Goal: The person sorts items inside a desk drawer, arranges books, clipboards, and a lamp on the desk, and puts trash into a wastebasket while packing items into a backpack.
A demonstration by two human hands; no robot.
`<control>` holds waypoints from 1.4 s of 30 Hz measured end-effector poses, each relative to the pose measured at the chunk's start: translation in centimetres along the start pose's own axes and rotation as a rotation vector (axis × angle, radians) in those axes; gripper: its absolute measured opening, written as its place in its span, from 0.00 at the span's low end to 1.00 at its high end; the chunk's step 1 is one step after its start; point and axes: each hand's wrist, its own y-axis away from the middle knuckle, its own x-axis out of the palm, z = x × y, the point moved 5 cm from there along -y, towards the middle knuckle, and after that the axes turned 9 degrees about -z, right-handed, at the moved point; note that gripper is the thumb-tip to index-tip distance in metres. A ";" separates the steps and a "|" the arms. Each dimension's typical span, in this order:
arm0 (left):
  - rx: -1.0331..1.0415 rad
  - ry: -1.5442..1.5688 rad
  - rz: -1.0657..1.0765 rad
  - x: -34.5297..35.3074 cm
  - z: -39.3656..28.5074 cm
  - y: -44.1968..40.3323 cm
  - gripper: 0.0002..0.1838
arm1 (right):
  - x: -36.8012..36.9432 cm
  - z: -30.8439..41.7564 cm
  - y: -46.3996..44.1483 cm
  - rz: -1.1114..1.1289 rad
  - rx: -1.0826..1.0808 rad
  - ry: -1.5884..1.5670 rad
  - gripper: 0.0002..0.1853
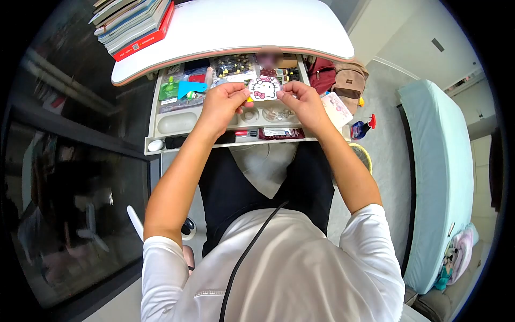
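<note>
A flat white cat-face card with a pink bow printed on it is held up over the open drawer. My left hand is closed, thumb and fingers pinching its left edge. On the right edge, my right hand pinches the card between thumb and fingers. Beneath the hands, the drawer holds a green bottle-shaped item, a blue flat piece, bags of small dark and yellow bits and a grey tray with round hollows. Red and dark packets lie along its front.
The white desk top overhangs the drawer, with a stack of books at its left. Bags, a spray bottle and a yellow-rimmed bin stand on the right floor. A bed lies further right.
</note>
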 end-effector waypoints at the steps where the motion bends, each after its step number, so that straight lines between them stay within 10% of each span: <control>1: 0.006 -0.009 -0.005 0.0 0.1 0.1 0.16 | 0.1 0.0 0.1 0.011 0.038 -0.030 0.13; 11: -0.161 -0.167 0.023 0.4 1.4 1.2 0.16 | -0.4 -2.4 0.9 0.288 0.463 0.107 0.11; 19: -0.037 -0.247 0.026 0.5 1.2 1.2 0.17 | -3.0 -3.3 -4.8 0.096 0.474 0.120 0.14; 22: 0.092 -0.399 0.007 -0.4 1.7 1.1 0.16 | -5.0 -2.3 -6.1 -0.169 -0.080 0.688 0.15; 29: 0.471 -0.839 0.006 -1.9 -0.1 4.5 0.16 | -5.2 1.1 -0.7 0.294 -0.165 0.819 0.23; 35: 0.561 -0.937 0.063 -1.8 -0.1 5.2 0.16 | -4.3 -0.8 -0.5 0.304 -0.415 0.870 0.11; 42: 0.801 -1.162 0.080 -4.5 -0.8 9.7 0.37 | -3.7 2.8 2.3 0.359 -0.408 0.819 0.22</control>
